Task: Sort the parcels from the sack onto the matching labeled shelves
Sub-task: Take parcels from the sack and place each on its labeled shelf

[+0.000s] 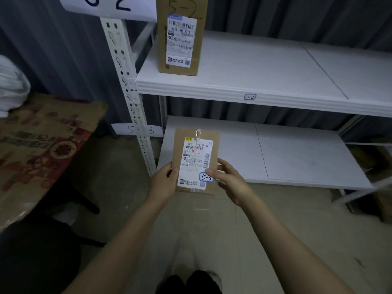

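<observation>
Both hands, left hand (164,181) and right hand (230,180), gripped a flat brown parcel (196,161) by its lower edges, its sticker marked 5-3 (206,177). It hung before the lower shelf (297,158), tagged 5-3 (141,130). A boxed parcel (181,35) stood on the 5-2 shelf (265,66) above.

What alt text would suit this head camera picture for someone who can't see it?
Two hands, left hand and right hand, hold a flat parcel marked 5-3 before the bare lower shelf tagged 5-3. Above, a box marked 5-2 stands on the 5-2 shelf.
</observation>
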